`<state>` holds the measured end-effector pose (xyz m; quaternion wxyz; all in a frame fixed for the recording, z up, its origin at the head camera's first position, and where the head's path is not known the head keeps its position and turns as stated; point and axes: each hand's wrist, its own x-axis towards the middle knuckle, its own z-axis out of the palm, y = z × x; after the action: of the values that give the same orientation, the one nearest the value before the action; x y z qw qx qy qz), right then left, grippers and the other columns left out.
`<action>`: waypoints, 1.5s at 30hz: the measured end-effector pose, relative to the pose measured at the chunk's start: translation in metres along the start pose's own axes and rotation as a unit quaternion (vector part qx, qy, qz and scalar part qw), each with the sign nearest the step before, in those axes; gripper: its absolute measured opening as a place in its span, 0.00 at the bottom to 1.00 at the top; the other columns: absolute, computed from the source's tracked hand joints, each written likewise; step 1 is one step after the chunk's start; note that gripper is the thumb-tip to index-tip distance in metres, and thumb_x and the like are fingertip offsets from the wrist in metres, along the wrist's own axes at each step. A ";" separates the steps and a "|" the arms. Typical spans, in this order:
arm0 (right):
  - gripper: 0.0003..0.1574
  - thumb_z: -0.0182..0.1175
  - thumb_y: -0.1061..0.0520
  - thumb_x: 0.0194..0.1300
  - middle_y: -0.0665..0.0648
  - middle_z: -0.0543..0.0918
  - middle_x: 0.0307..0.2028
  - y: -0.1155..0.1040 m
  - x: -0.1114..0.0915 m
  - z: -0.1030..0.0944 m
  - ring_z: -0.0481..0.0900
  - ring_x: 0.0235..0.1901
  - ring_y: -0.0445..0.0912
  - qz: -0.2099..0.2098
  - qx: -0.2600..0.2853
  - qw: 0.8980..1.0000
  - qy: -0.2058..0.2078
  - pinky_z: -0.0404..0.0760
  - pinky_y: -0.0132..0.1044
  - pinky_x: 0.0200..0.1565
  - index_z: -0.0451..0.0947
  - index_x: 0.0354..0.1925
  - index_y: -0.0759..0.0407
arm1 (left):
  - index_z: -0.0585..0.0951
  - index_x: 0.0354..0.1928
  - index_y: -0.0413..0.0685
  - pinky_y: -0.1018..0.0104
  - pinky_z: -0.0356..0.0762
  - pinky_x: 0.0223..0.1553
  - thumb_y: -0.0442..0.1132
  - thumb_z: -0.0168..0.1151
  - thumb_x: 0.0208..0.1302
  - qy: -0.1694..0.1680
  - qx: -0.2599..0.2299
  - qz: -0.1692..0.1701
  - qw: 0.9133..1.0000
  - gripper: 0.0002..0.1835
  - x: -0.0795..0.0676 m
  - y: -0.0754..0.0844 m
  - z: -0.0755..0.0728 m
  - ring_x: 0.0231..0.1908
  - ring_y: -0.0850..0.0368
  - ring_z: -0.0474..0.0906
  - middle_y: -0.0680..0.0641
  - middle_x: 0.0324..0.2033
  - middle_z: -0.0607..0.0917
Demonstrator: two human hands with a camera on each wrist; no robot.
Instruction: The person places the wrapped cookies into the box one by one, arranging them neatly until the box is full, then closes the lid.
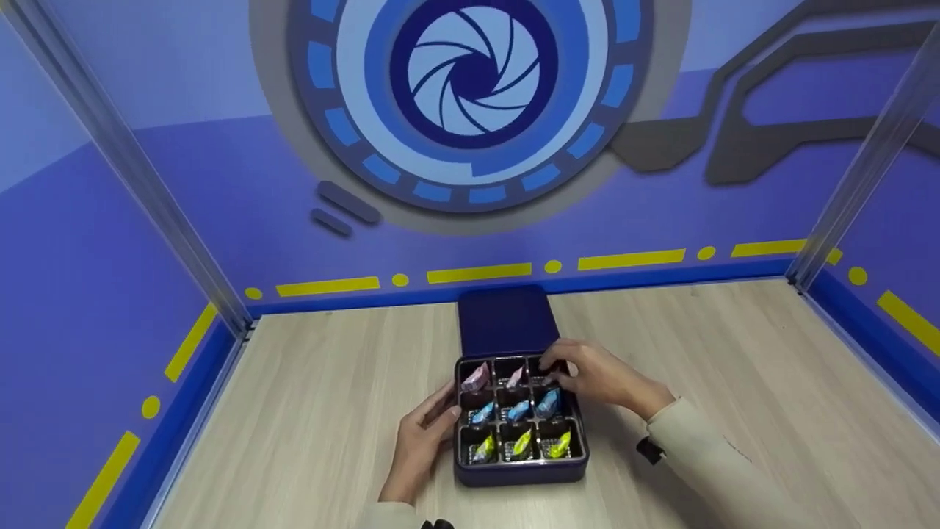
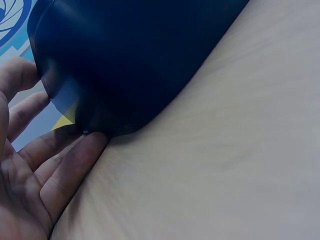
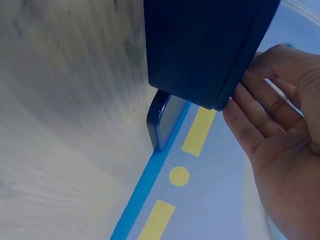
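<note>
A dark blue box (image 1: 521, 474) lies on the table, divided into small square compartments with a wrapped candy in most. Pink candies (image 1: 476, 378) are in the back row, blue candies (image 1: 518, 410) in the middle and yellow candies (image 1: 522, 442) in front. My left hand (image 1: 422, 441) rests against the box's left side, thumb by the rim; the left wrist view shows its fingers (image 2: 75, 160) at the box wall. My right hand (image 1: 598, 373) reaches over the back right corner, thumb and fingertips in that compartment. I cannot tell whether they pinch a candy there.
Behind the box lies its dark blue lid (image 1: 507, 319), close to the back wall. Blue printed panels (image 1: 220, 184) with metal corner posts (image 1: 844, 176) enclose the wooden table (image 1: 330, 411) at the back and sides.
</note>
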<state>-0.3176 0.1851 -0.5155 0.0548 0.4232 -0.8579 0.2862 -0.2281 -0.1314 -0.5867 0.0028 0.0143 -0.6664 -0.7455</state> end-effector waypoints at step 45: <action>0.54 0.35 0.24 0.82 0.63 0.49 0.84 0.045 0.030 0.007 0.42 0.83 0.60 0.328 0.297 0.896 0.044 0.40 0.59 0.80 0.48 0.86 0.58 | 0.37 0.87 0.50 0.37 0.34 0.79 0.71 0.21 0.81 -0.120 0.069 -0.049 0.989 0.46 0.103 0.060 0.004 0.83 0.38 0.37 0.40 0.85 0.41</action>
<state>-0.3699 0.1820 -0.5312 -0.1326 0.1015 -0.8200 0.5475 -0.3325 -0.1360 -0.5286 -0.1148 -0.0430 -0.7103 -0.6931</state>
